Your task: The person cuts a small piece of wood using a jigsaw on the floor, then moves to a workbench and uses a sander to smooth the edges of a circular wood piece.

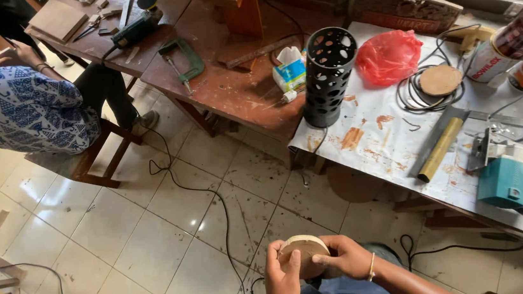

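Both hands (311, 267) hold a wooden disc (303, 251) over tiled floor (155, 234) beside a paper-covered table (388, 135).

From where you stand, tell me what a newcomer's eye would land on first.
At the bottom centre, the left hand and right hand clasp a round wooden disc between them. On the paper-covered table to the right stand a black perforated cylinder and, behind it, a bright red plastic bag. At the upper left, a person in a blue patterned shirt sits on a wooden bench.
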